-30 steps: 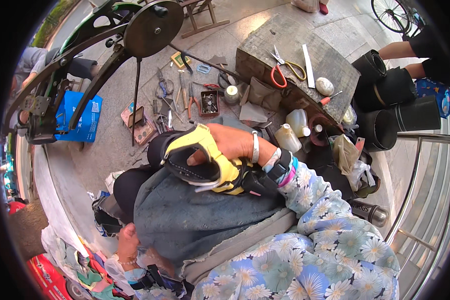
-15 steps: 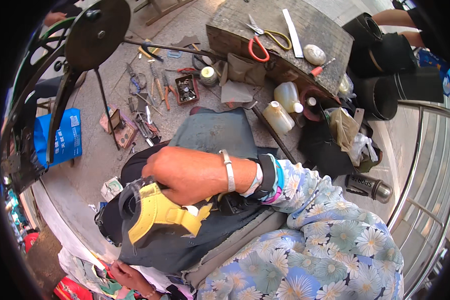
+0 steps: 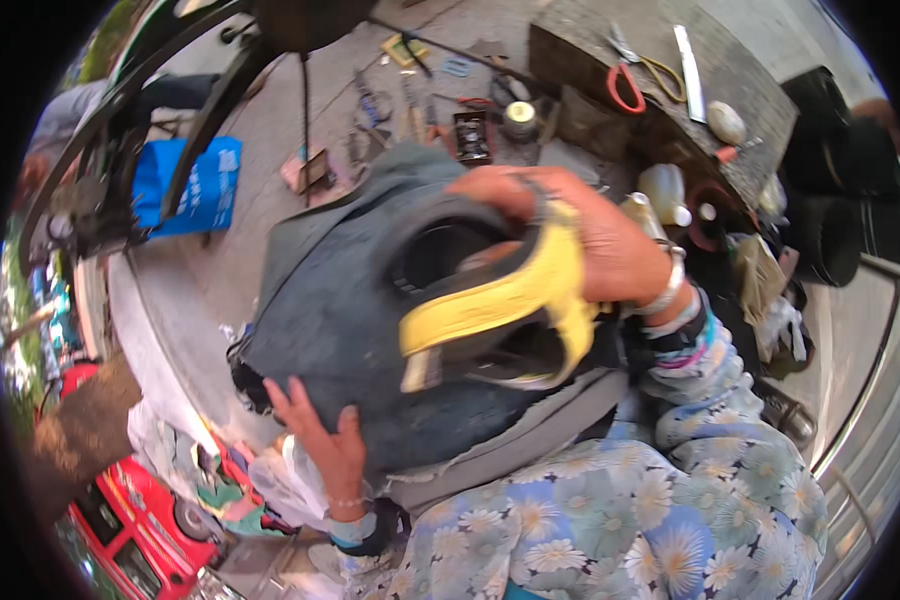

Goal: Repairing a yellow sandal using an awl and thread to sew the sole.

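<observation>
Yellow-and-black sandal over dark cloth; right hand has it, fingers closed round its edge, likely for control. Left hand, fingers wide, lies on cloth, probably steadying it; cloth seemingly shields floral clothing.

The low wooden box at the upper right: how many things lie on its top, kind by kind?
Scissors: 1
White strip: 1
Pale rounded lump: 1
Red-handled tool, at the edge: 1
Total: 4
</observation>
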{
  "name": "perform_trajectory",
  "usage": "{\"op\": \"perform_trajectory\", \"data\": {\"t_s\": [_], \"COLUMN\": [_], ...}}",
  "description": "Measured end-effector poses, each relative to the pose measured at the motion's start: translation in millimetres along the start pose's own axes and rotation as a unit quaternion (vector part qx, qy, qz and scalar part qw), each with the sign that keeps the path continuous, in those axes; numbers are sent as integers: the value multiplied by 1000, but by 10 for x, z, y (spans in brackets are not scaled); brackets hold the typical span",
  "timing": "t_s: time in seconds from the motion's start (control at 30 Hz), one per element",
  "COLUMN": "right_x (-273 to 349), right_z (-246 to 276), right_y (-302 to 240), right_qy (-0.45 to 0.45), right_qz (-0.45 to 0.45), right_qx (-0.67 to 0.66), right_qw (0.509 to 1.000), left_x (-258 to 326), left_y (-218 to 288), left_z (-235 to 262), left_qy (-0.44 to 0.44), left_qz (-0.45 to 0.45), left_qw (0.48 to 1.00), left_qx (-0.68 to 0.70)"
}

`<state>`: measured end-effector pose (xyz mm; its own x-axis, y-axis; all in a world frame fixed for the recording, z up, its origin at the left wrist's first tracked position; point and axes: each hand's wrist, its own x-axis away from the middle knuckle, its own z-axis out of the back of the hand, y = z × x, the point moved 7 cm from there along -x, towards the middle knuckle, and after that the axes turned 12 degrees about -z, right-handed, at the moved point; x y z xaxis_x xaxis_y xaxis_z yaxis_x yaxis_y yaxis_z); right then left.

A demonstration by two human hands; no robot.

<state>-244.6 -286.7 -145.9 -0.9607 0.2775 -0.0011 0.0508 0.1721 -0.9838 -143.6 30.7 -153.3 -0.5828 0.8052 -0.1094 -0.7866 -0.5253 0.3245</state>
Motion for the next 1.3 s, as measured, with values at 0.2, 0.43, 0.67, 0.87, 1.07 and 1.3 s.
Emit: {"op": "perform_trajectory", "data": {"t_s": [0.2,0.43,0.67,0.87,1.07,1.3], "right_x": [299,974,1259,1333,1554,398], "right_z": [109,223,-17,-11,443,383], "right_y": [303,617,445,397,387,-237], "right_qy": [-195,-295,-307,-306,-132,-95], "right_qz": [-294,-410,-525,-586,-646,-274], "right_qx": [86,30,21,10,-27,277], "right_qw": [932,863,793,750,751,916], "left_x": [488,1141,1289,1421,908,-113], "left_y": [144,483,473,535,-202,-1041], "left_z": [270,164,70,-189,-196,-151], "left_qy": [-30,-65,-210,-255,-98,188], "left_qz": [-11,-18,62,138,159,-5], "left_qw": [993,986,812,604,734,948], "left_qx": [114,151,541,742,654,257]}}
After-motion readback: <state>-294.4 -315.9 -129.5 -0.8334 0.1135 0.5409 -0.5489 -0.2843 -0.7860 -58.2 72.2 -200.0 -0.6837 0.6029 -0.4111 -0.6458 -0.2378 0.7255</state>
